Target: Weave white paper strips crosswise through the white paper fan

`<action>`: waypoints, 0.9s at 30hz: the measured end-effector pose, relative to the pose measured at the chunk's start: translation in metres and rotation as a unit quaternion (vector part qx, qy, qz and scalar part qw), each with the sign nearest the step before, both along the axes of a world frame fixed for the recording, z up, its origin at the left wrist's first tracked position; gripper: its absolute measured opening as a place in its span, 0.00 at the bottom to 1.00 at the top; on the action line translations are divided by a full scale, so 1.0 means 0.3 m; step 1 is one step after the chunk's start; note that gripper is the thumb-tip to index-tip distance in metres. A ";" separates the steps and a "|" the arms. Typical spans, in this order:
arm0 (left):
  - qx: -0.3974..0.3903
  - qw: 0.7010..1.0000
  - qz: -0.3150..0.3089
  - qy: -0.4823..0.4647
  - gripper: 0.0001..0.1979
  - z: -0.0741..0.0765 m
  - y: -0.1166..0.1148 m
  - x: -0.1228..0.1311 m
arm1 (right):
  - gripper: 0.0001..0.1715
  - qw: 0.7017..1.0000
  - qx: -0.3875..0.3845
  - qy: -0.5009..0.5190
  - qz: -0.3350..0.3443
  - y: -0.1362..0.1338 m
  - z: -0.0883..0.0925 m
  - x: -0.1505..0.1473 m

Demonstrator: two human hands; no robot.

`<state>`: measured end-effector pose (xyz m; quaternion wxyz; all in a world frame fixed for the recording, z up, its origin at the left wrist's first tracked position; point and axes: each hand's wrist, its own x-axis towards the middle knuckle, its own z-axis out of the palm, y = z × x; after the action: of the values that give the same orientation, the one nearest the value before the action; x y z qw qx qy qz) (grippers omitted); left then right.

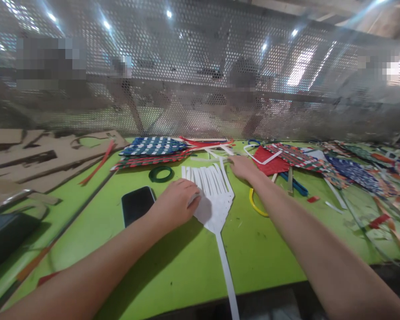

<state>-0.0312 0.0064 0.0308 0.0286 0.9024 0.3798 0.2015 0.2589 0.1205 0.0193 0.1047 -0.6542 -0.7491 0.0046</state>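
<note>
A white paddle-shaped piece [214, 211] lies on the green table, cut into strips at its far end, with a long white tail running to the near edge. My left hand [178, 202] rests on its left side, fingers curled down; whether they grip anything is hidden. Beyond the strips, my right hand [242, 166] reaches to the far end near some white strips [216, 153]; its fingertips are pressed together, and what they hold is too small to make out. A phone [138, 205] lies beside my left wrist, and a dark green roll [161, 174] is just past it.
Blue and white woven pieces [151, 146] lie at the back, with red pieces [270, 161] right of them. Cardboard [63, 155] covers the left. Woven pieces [356, 171] and scraps fill the right. Behind stands a perforated metal screen [186, 106], with people beyond.
</note>
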 end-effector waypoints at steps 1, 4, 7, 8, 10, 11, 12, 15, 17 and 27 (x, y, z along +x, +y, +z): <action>0.000 1.000 -0.002 -0.003 0.16 0.000 -0.001 0.001 | 0.22 1.000 0.000 -0.001 -0.009 0.001 -0.003 -0.004; -0.004 1.000 -0.001 -0.014 0.15 0.000 -0.002 -0.001 | 0.21 0.999 0.009 -0.005 -0.033 -0.005 -0.003 0.003; -0.011 0.999 0.026 -0.022 0.15 0.001 0.004 -0.007 | 0.22 0.999 0.024 -0.006 -0.035 -0.008 0.006 0.027; -0.012 0.999 0.037 -0.026 0.15 0.002 0.006 -0.010 | 0.23 0.999 0.028 -0.005 -0.030 -0.008 0.008 0.035; -0.016 0.998 0.051 -0.034 0.15 0.005 0.012 -0.016 | 0.25 0.999 0.030 -0.004 -0.012 -0.003 0.006 0.046; -0.019 0.998 0.055 -0.038 0.15 0.007 0.015 -0.018 | 0.27 1.000 0.028 -0.005 0.003 0.001 0.001 0.049; -0.024 0.997 0.057 -0.041 0.15 0.009 0.017 -0.020 | 0.28 0.999 0.025 -0.006 0.020 0.004 -0.005 0.049; -0.039 0.996 0.064 -0.053 0.15 0.014 0.021 -0.023 | 0.31 0.997 0.011 -0.013 0.069 0.014 -0.028 0.043; -0.048 0.995 0.071 -0.054 0.15 0.017 0.022 -0.023 | 0.32 0.996 0.008 -0.020 0.087 0.019 -0.039 0.039; -0.062 0.989 0.110 -0.072 0.16 0.023 0.039 -0.031 | 0.34 0.993 0.029 -0.039 0.108 0.025 -0.040 0.029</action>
<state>-0.0405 0.0180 0.0376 0.0889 0.8346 0.4857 0.2442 0.2675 0.1280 0.0074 0.0933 -0.5656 -0.8188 -0.0310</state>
